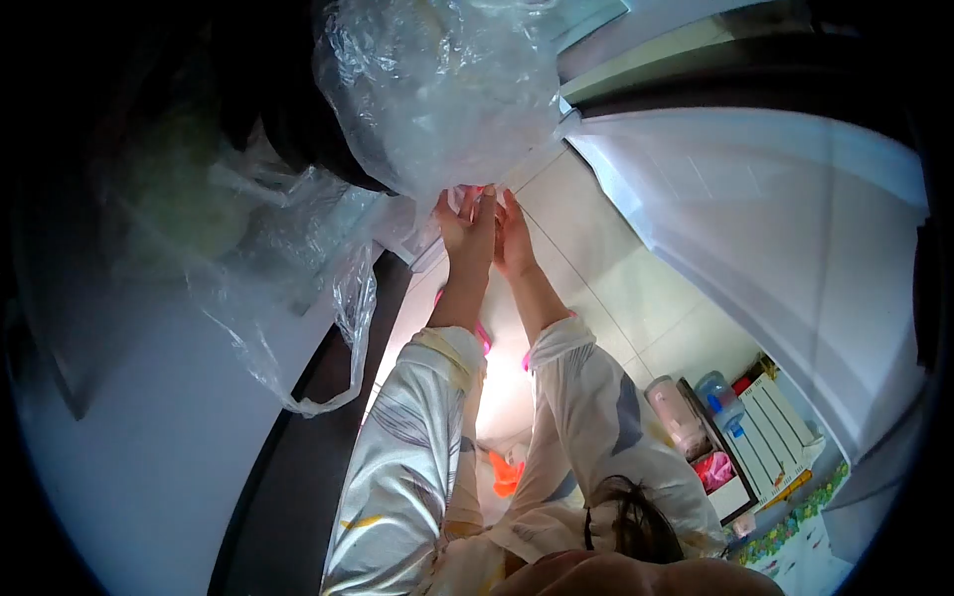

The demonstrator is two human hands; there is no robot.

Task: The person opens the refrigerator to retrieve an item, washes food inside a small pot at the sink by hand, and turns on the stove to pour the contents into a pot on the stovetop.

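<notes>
My left hand (465, 230) and my right hand (514, 238) are close together in front of me, arms stretched out. Their fingers are bent and closed at the lower edge of a large clear plastic bag (447, 94), which spreads above them. A small spot of red or pink shows between the fingertips; what it is, I cannot make out. To the left of my left hand hangs a second clear plastic bag (298, 268), its handle loop dangling over a dark edge.
A white door-like panel (755, 189) stands at the right. Lower right are a pink cylindrical container (676, 412), a clear bottle (717, 397) and a white slatted rack (765, 437). Pale floor tiles (586, 238) lie below. A dark-edged counter (288, 477) runs along the left.
</notes>
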